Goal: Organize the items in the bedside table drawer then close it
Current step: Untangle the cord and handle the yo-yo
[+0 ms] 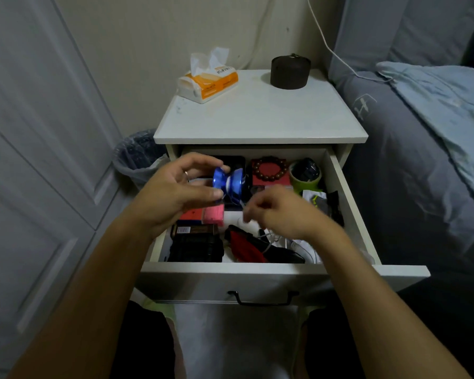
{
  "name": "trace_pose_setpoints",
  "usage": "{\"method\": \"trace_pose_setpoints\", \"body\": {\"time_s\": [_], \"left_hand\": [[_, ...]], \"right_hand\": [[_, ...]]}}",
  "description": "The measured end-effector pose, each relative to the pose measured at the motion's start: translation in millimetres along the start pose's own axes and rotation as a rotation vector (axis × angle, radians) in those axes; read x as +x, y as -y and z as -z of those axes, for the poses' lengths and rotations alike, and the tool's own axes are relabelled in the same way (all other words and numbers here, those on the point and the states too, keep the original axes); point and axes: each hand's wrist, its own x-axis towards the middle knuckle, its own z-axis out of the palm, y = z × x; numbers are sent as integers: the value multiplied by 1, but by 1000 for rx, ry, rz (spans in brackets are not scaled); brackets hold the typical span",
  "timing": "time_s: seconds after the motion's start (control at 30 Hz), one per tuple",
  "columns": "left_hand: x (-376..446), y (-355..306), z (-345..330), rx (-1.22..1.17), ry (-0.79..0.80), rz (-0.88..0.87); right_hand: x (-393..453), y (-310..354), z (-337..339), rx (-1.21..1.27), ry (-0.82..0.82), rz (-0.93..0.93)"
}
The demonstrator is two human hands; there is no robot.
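Left hand (175, 191): grips shiny blue metal yo-yo (228, 182), axle lying left-right, above open white drawer (348, 203).
Right hand (281, 210): pinches its white string (242, 205), just right-below.

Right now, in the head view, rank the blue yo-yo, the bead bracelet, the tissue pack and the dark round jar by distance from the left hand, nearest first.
1. Blue yo-yo: held in the left hand.
2. Bead bracelet: drawer back, to the right.
3. Tissue pack: tabletop, back left.
4. Dark round jar: tabletop, back right.
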Motion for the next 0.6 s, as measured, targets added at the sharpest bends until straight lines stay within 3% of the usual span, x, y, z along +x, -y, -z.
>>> {"method": "trace_pose_setpoints", "body": {"time_s": [0.1,0.23,0.33,0.43,0.6], "left_hand": [[4,3,-6,255,-85,-19],[3,4,-4,311,147,114],[0,2,-3,137,188,69],[3,2,-6,-56,42,40],[9,6,-18,-96,-171,77]], "right_hand": [[-5,13,-9,85,96,114],[-1,7,7,406,-244,103],[4,-6,9,165,-245,28],[5,-7,-2,20,-114,5],[8,-6,-13,-181,-185,122]]}}
